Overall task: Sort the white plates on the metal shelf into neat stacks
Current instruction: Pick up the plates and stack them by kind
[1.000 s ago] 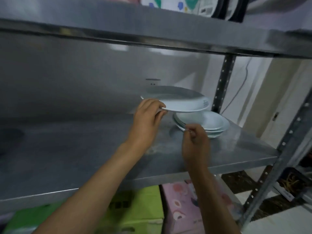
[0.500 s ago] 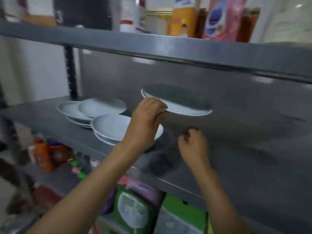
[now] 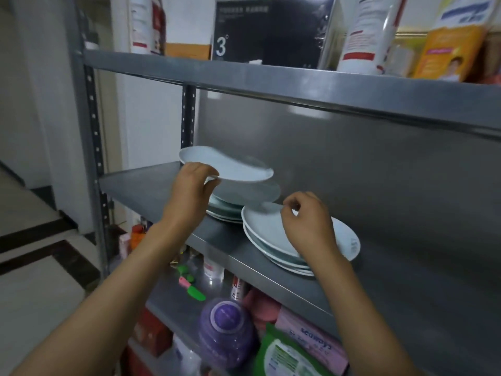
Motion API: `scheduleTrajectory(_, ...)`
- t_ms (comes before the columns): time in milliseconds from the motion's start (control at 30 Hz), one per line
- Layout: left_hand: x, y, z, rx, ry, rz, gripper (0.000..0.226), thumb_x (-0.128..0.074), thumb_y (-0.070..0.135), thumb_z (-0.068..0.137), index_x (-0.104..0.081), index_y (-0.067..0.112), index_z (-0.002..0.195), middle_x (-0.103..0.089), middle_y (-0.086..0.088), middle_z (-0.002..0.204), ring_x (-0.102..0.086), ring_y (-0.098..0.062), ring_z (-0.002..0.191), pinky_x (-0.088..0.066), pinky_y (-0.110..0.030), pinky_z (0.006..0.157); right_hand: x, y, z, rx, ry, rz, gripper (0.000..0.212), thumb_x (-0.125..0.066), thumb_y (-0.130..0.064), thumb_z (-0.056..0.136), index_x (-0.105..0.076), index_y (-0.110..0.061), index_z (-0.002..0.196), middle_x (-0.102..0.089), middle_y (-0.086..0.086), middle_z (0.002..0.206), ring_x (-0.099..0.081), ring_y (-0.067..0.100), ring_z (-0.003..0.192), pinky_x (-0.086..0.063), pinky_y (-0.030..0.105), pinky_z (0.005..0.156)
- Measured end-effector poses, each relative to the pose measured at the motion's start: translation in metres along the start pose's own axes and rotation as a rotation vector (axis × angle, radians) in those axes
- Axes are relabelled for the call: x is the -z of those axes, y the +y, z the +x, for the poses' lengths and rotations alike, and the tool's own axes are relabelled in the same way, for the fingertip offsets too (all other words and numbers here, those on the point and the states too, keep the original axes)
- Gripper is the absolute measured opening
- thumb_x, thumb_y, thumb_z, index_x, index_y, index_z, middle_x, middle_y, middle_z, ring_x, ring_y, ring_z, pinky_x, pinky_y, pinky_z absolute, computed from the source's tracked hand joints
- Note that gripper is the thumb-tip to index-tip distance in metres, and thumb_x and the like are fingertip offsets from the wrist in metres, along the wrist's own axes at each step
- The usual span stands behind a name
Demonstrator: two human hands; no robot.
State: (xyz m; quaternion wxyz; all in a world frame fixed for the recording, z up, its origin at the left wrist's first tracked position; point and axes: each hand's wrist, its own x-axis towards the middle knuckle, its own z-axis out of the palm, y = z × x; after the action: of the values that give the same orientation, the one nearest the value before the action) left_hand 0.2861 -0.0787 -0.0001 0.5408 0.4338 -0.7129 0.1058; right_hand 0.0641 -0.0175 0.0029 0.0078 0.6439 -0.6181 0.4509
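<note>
Holding one plate [image 3: 230, 166], two stacks [image 3: 271, 234].

Left hand [image 3: 189, 185] holds a white plate [image 3: 233, 166] above stacked plates [image 3: 230, 210].
</note>
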Motion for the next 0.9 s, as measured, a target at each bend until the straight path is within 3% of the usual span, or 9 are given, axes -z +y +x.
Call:
scheduleTrajectory(167,-0.013,-0.029,-0.001,0.029,-0.104,0.015,0.004,-0.068,0.005,0.083,-0.068,0.002,0.086,-0.067,-0.013,0.089,-0.059,-0.032,0.089,-0.042,-0.033,0.074,-0.011,-0.008,0.003,-0.007,-0.019,0.03,0.01,-0.054,-0.019,0.085,-0.064,-0.019,0.085,-0.059,-0.004,0.097,-0.057,0.016,0.09,-0.049,0.037,0.081)
scheduleTrajectory(367,-0.023,-0.036,-0.012,0.056,-0.167,-0.01,0.005,-0.07,0.004,0.082,-0.068,0.002,0.085,-0.068,-0.012,0.089,-0.062,-0.033,0.087,-0.046,-0.036,0.074,-0.011,-0.002,0.009,-0.03,-0.059,0.062,0.01,-0.054,-0.018,0.085,-0.063,-0.02,0.082,-0.059,-0.008,0.097,-0.057,0.011,0.09,-0.049,0.033,0.081)
scheduleTrajectory(500,-0.025,-0.035,-0.012,0.101,-0.192,0.001,0.006,-0.069,0.0,0.081,-0.069,0.002,0.087,-0.068,-0.016,0.094,-0.062,-0.037,0.098,-0.047,-0.039,0.077,-0.007,0.007,0.012,-0.034,-0.06,0.093,0.011,-0.053,-0.018,0.085,-0.062,-0.022,0.08,-0.059,-0.009,0.096,-0.057,0.009,0.089,-0.048,0.03,0.079)
scheduleTrajectory(667,-0.026,-0.034,-0.015,0.174,-0.286,0.075,0.018,-0.064,0.004,0.085,-0.069,0.004,0.102,-0.068,-0.017,0.112,-0.048,-0.032,0.128,-0.042,-0.043,0.098,-0.001,0.021,0.01,-0.065,-0.059,0.119,0.011,-0.053,-0.02,0.084,-0.062,-0.024,0.078,-0.06,-0.008,0.096,-0.057,0.011,0.089,-0.049,0.033,0.079)
scheduleTrajectory(900,-0.025,0.032,-0.009,0.101,-0.272,0.099,0.032,-0.052,0.0,0.087,-0.062,0.001,0.118,-0.06,-0.018,0.126,-0.039,-0.032,0.134,-0.027,-0.054,0.112,0.032,0.048,0.001,-0.093,0.029,0.129,0.011,-0.055,-0.017,0.084,-0.063,-0.021,0.08,-0.061,-0.008,0.095,-0.058,0.009,0.088,-0.046,0.027,0.075)
